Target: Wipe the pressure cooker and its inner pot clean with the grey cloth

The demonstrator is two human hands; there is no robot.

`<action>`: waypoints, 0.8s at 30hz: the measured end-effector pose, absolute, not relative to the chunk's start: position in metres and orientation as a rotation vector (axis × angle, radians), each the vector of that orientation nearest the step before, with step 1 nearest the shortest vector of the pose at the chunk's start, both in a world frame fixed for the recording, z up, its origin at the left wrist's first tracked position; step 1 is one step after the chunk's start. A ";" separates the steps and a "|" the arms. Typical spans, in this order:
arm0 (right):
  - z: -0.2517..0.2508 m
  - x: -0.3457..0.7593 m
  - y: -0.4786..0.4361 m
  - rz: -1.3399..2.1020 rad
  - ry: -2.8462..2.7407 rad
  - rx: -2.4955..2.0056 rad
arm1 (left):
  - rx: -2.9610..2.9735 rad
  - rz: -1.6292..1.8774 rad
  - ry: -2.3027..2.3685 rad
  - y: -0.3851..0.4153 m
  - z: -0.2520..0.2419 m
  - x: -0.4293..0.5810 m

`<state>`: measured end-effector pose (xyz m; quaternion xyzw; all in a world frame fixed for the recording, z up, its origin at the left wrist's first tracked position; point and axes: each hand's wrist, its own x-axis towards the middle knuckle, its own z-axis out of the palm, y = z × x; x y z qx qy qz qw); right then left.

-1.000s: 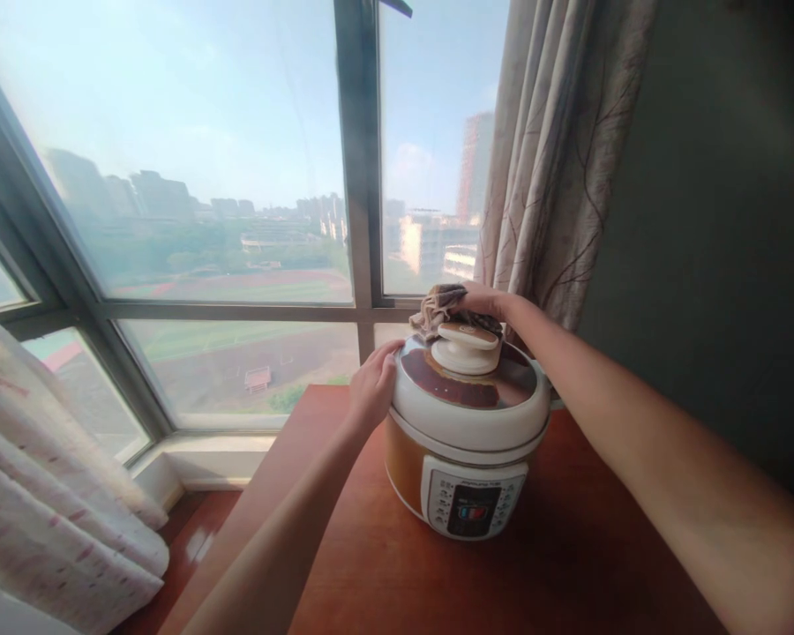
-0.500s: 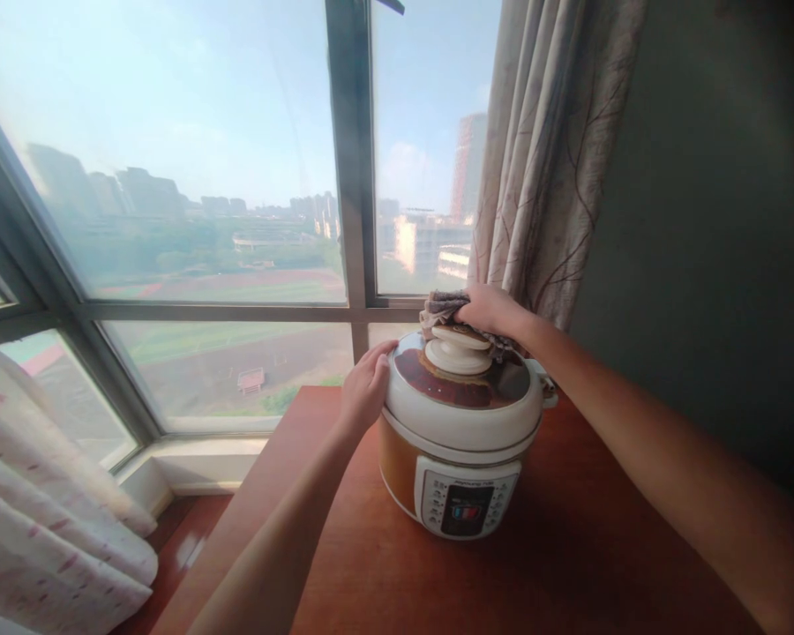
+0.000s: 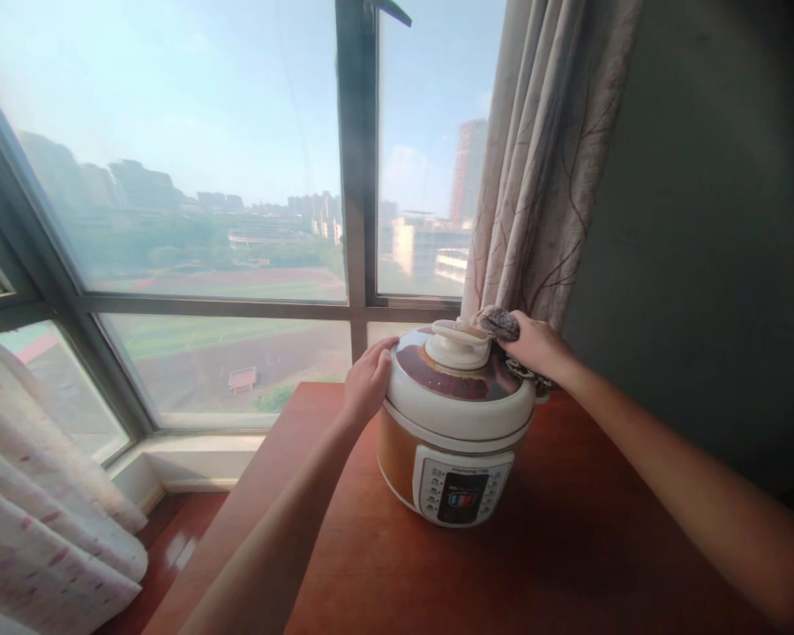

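Observation:
A white and brown electric pressure cooker stands upright, its control panel facing me. Its closed lid has a white knob and a dark, shiny top. My left hand is curled against the lid's left edge, holding the cooker there. On the far right of the lid, my right hand is closed round a bunched grey-brown cloth. Part of that cloth hangs down onto the lid's right side. The fingertips of my right hand are partly hidden by the cloth.
Under the cooker is a reddish-brown wooden table. Large windows rise behind it and to the left. A patterned curtain hangs just behind my right hand, beside a dark wall. Another curtain hangs at lower left.
My right hand and the cloth have moved right, from beside the knob to the lid's right side. My left hand keeps its place on the lid's edge.

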<state>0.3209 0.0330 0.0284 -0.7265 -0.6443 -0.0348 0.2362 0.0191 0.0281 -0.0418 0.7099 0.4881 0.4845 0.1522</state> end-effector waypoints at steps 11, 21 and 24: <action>0.047 0.304 0.121 0.413 -1.817 -2.027 | 2.056 1.385 1.431 0.029 -0.044 0.019; 0.081 0.170 0.127 0.603 -2.452 -1.495 | 1.978 1.500 1.436 0.030 -0.046 0.021; 0.081 0.150 0.123 0.647 -2.591 -1.347 | 1.895 1.611 1.490 0.033 -0.048 0.022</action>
